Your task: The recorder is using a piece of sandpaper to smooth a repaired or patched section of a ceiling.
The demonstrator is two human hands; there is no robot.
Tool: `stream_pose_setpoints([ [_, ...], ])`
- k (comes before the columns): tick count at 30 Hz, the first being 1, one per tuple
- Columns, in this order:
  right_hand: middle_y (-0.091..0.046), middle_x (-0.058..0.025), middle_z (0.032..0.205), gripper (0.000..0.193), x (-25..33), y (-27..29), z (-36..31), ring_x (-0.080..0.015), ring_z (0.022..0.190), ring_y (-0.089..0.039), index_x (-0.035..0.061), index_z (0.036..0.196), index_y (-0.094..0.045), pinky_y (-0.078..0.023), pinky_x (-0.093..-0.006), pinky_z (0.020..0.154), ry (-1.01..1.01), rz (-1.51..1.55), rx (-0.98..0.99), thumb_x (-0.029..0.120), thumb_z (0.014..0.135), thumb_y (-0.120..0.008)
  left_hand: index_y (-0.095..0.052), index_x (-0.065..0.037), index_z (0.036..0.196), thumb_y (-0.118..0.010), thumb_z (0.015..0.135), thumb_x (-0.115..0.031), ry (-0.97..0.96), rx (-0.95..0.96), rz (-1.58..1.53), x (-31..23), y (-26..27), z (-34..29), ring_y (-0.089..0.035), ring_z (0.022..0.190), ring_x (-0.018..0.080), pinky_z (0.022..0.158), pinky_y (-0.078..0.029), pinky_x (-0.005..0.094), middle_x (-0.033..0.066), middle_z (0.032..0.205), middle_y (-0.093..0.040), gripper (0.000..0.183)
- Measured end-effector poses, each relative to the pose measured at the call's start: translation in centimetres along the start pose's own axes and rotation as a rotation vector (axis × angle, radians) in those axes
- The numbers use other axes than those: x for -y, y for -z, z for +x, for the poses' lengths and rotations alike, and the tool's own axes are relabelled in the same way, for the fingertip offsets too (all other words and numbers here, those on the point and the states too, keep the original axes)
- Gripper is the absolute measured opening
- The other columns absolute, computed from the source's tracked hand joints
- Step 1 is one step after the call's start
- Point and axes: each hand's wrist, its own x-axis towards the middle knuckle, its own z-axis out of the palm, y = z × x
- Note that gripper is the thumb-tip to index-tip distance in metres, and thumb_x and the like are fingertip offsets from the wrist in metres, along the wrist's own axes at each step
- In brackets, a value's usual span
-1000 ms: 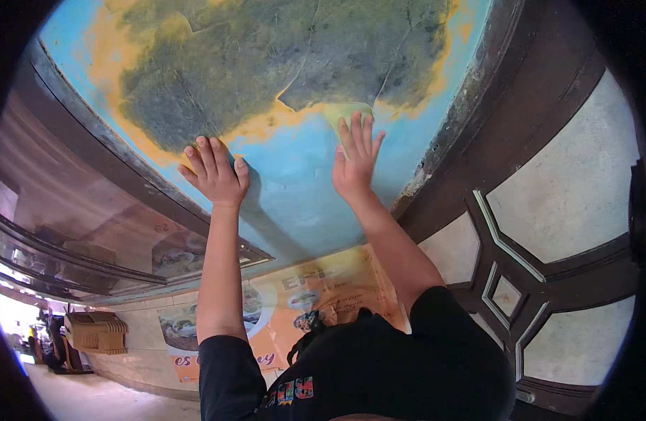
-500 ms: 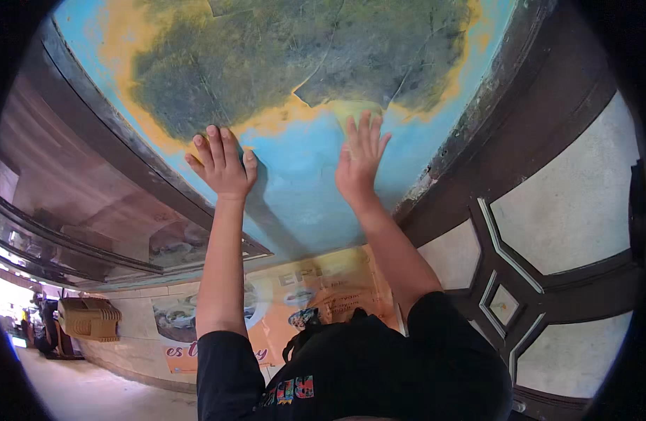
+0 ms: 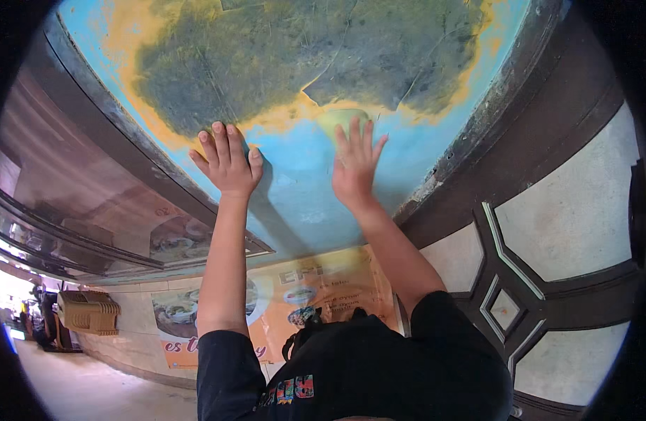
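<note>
While the left hand (image 3: 232, 167) rests splayed on the blue wall (image 3: 302, 189), the right hand (image 3: 354, 165), fingers apart, seems to press a yellowish pad (image 3: 330, 120), which calls, I'd judge, for even pressure.

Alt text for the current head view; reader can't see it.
A person's left hand and right hand, fingers spread, reach to a blue surface near the lower edge of a dark, yellow-edged patch. An orange banner shows lower down, with dark-framed pale panels at right.

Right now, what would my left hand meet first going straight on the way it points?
Most likely the dark grey patch just ahead of your left hand, though depth is unclear.
</note>
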Motion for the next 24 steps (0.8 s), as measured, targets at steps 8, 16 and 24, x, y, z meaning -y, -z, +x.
stream_pose_setpoints([
  [8, -0.029, -0.0164, 0.151, 0.044, -3.8, 0.5, -3.9, -0.0407, 0.141, -0.019, 0.0089, 0.138, -0.044, 0.001, -0.0617, 0.110, -0.066, -0.010, 0.043, 0.015, 0.094, -0.039, -0.034, -0.011, 0.146, -0.031, 0.096, -0.042, 0.003, -0.006, 0.000, 0.5, -0.3, 0.1, -0.017, 0.144, 0.0305, 0.115, -0.001, 0.0538, 0.0071, 0.154, -0.026, 0.059],
  [16, -0.032, -0.0153, 0.150, 0.048, -0.4, 0.4, -1.3, -0.0392, 0.140, -0.024, 0.0119, 0.135, -0.049, 0.000, -0.0666, 0.108, 0.058, 0.019, 0.109, 0.011, 0.087, -0.050, -0.035, -0.010, 0.144, -0.031, 0.096, -0.042, 0.012, -0.009, -0.002, 0.9, -1.0, -0.6, -0.017, 0.144, 0.0306, 0.115, -0.001, 0.0542, 0.0077, 0.153, -0.028, 0.059],
  [24, -0.027, -0.0156, 0.152, 0.047, -3.1, 1.2, -0.2, -0.0394, 0.142, -0.019, 0.0092, 0.137, -0.046, 0.006, -0.0659, 0.106, -0.112, -0.039, -0.046, 0.015, 0.090, -0.043, -0.035, -0.009, 0.145, -0.033, 0.094, -0.041, 0.012, 0.006, -0.011, 0.8, -1.0, -0.6, -0.016, 0.144, 0.0313, 0.114, 0.000, 0.0544, 0.0077, 0.154, -0.025, 0.060],
])
